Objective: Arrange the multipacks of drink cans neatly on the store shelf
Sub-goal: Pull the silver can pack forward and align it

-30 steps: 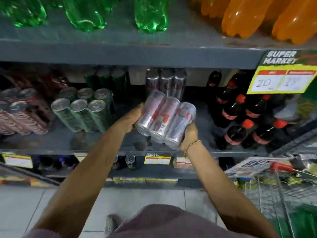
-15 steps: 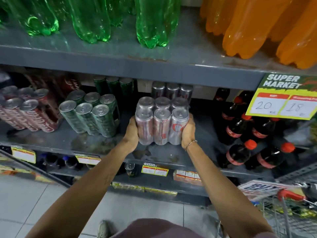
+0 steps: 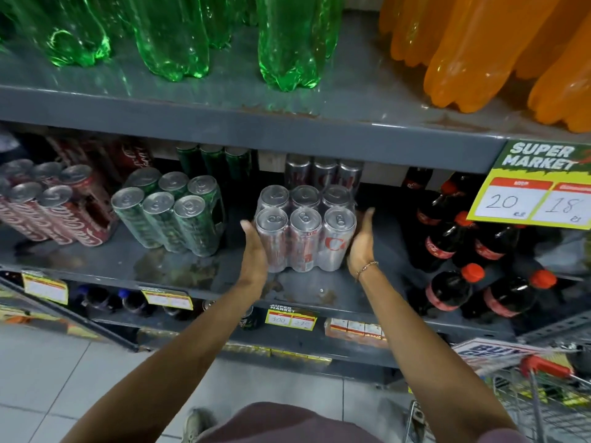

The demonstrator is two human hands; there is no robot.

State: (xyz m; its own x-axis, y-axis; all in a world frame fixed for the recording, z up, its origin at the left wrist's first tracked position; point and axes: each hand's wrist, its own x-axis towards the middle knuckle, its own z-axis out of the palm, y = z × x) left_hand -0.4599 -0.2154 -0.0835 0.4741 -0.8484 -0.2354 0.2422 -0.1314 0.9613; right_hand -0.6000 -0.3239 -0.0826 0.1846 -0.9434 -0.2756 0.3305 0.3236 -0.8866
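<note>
Grey metal store shelving fills the view, and the middle shelf carries the can packs, with green bottles and orange bottles standing on the board above. Everything below is placed against the silver six-pack, which stands upright on that shelf, can tops facing up. Far to its left lies a red cola multipack, tilted back; nearer on the left, apart from it, sits a green can multipack, also leaning. Behind the silver six-pack, deeper under the upper board, a second row of silver cans stands, though that spot is too dim to tell whether they are wrapped. The left hand presses flat against the six-pack's left side, fingers straight and pointing into the shelf, forearm stretched forward. The right hand mirrors it on the right side, palm inward, fingers extended, a thin bracelet at the wrist. Right of the six-pack stand dark cola bottles with red caps, and beyond them hangs a yellow price sign.
</note>
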